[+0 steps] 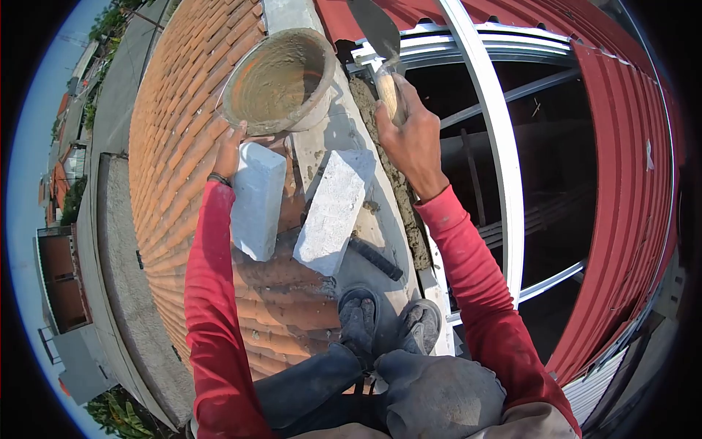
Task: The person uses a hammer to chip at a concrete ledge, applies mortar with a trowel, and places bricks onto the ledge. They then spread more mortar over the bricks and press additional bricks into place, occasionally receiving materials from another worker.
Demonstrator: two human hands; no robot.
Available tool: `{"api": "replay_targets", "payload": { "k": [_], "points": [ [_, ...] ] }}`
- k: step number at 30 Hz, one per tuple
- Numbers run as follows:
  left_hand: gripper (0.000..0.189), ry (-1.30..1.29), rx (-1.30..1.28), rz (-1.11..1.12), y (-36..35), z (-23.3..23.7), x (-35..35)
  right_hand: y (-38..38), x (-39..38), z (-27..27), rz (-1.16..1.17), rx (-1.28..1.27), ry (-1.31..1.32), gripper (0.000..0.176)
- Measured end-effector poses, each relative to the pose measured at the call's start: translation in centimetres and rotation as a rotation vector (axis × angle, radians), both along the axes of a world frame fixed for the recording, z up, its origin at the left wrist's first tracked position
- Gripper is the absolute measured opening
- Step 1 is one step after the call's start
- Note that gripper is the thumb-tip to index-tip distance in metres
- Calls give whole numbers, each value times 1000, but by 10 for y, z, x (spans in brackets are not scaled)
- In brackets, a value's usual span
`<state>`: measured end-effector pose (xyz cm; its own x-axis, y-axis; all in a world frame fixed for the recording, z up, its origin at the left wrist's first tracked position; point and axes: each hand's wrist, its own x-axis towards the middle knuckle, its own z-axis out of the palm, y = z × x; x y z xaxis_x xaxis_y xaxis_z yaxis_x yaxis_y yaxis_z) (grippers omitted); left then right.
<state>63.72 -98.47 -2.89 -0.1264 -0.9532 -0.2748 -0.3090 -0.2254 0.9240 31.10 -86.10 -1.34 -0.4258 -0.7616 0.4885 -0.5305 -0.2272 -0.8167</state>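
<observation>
My left hand grips the near rim of a mortar-smeared bucket, which leans towards me with wet grey mortar inside. In my right hand is a trowel, held by its wooden handle, its dark blade pointing away from me and up. Just below my left hand lies a white block on the roof tiles. A second white block rests beside it at a slant. From under that block sticks out a black handle; its other end is hidden.
A strip of mortar runs along the wall top where my feet stand. Orange tiles slope down on the left. On the right, white metal beams cross a dark opening, bordered by red metal roofing.
</observation>
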Motion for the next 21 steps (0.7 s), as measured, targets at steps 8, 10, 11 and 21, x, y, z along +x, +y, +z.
{"api": "replay_targets", "payload": {
  "k": [8, 10, 11, 21],
  "points": [
    [64, -226, 199, -107, -9, 20, -3, -114, 33, 47, 495, 638, 91, 43],
    [65, -330, 1, -65, -25, -9, 20, -121, 31, 29, 618, 653, 3, 49],
    [67, -428, -203, -17, -28, -25, 35, -107, 26, 42, 581, 627, -14, 49],
    [60, -139, -251, 290, 7, 27, 29, 32, -26, -18, 331, 56, 2, 57]
  ]
}}
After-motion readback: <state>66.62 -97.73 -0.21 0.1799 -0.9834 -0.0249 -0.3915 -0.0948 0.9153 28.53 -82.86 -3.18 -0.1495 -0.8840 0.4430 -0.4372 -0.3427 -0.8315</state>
